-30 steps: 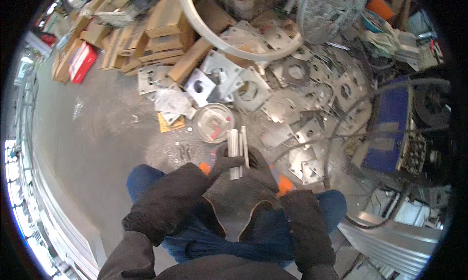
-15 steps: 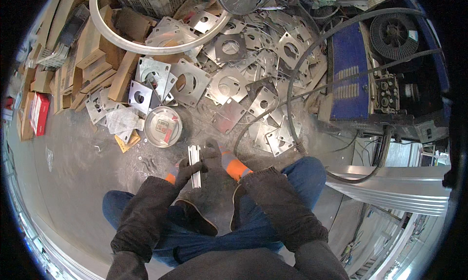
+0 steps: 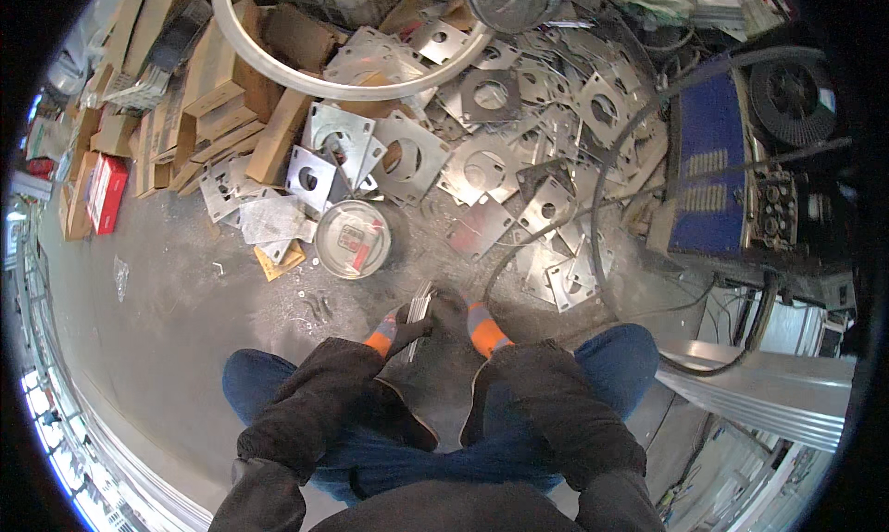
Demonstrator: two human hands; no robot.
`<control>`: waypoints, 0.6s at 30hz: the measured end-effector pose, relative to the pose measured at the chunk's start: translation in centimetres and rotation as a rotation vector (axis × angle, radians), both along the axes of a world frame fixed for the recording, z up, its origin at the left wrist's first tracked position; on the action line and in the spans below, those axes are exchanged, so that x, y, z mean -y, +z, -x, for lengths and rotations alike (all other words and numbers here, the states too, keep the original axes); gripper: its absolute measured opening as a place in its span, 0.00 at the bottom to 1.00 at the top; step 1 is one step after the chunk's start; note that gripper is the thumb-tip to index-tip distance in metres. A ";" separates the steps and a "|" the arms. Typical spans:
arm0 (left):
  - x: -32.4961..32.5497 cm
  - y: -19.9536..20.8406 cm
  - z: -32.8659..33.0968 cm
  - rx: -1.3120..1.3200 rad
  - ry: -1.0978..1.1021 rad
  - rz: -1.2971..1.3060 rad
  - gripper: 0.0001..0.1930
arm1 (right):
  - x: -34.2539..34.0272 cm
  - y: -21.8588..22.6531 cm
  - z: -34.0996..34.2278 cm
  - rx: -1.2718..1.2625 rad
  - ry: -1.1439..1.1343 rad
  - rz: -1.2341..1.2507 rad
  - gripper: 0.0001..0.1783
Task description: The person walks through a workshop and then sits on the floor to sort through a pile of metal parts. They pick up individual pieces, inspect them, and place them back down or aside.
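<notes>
My left hand [image 3: 407,332], in a dark glove with an orange and grey cuff, grips a thin stack of metal plates [image 3: 420,312] seen edge-on and tilted. Close by the right side of the stack is my right hand [image 3: 451,312], gloved the same way. Its fingers are dark and smeared, so I cannot tell whether they touch the plates. Ahead of both hands lies a big heap of loose metal plates [image 3: 483,168], many with a round centre hole and corner slots. A round clear-topped tin [image 3: 353,240] stands on the floor left of the heap.
Cardboard boxes [image 3: 227,87] and a red box [image 3: 108,194] lie at the left. A pale ring [image 3: 352,92] arches over the heap. On the right stands a blue machine [image 3: 708,162] with a wire spool, and a black cable [image 3: 602,189] runs across the plates. Aluminium profiles [image 3: 769,384] lie below it.
The view has shifted, so the scene sits further right. The stack has tilted from upright to leaning right at its top, and my right hand is now closer to it.
</notes>
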State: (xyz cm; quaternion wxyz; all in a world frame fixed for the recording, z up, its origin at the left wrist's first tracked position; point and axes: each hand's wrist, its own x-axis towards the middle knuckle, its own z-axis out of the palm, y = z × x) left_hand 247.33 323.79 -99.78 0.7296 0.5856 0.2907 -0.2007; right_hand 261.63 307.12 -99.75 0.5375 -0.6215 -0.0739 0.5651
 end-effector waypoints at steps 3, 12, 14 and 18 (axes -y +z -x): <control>-0.6 -1.0 -0.8 0.098 0.024 -0.339 0.25 | 0.3 -1.2 -3.5 0.677 0.139 0.417 0.30; 0.4 -0.6 -0.7 -0.196 0.176 -0.851 0.20 | -9.5 -1.9 -17.1 1.552 0.193 0.580 0.21; 0.5 -0.1 -1.0 -0.204 0.209 -0.759 0.19 | -11.9 -1.8 -18.2 1.544 0.384 0.666 0.18; 1.2 -0.8 -0.6 -0.202 0.007 -0.882 0.18 | -12.9 -2.7 -17.4 1.563 0.559 0.758 0.14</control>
